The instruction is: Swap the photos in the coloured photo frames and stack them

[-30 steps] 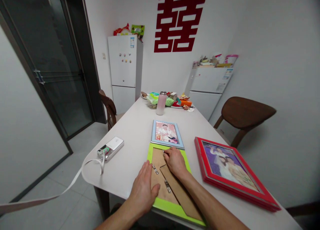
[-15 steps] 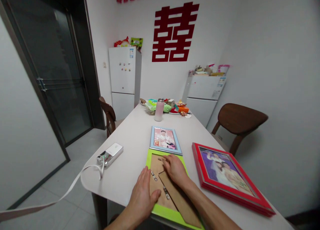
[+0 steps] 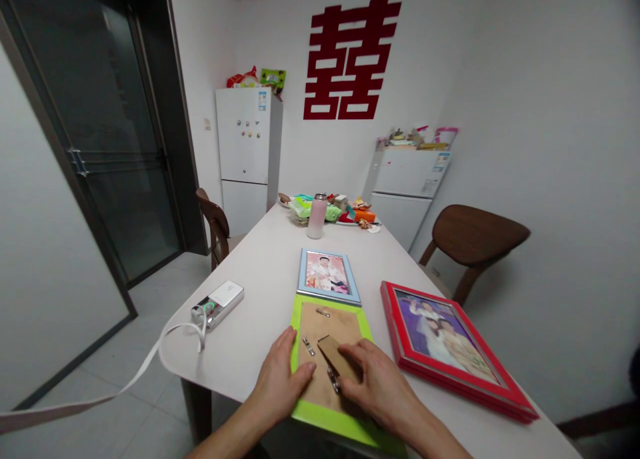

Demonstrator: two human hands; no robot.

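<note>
A lime-green picture frame (image 3: 298, 309) lies face down at the near table edge, its brown backing board (image 3: 333, 326) and metal clips showing. My left hand (image 3: 280, 381) rests flat on the frame's left side, fingers stretched out. Over the cardboard stand (image 3: 331, 348) lies my right hand (image 3: 381, 387), fingers curled loosely beside a clip at the lower middle. I cannot see whether it grips anything. A small blue frame (image 3: 327, 275) with a photo lies face up just beyond.
A large red frame (image 3: 453, 342) lies face up to the right. A white device (image 3: 219, 302) with a long white strap sits near the left table edge. A pink bottle (image 3: 317, 216) and clutter stand at the far end. Wooden chairs flank the table.
My right hand has drawn back from the top of the backing board to its lower middle, uncovering the upper clip. The left hand has stayed put.
</note>
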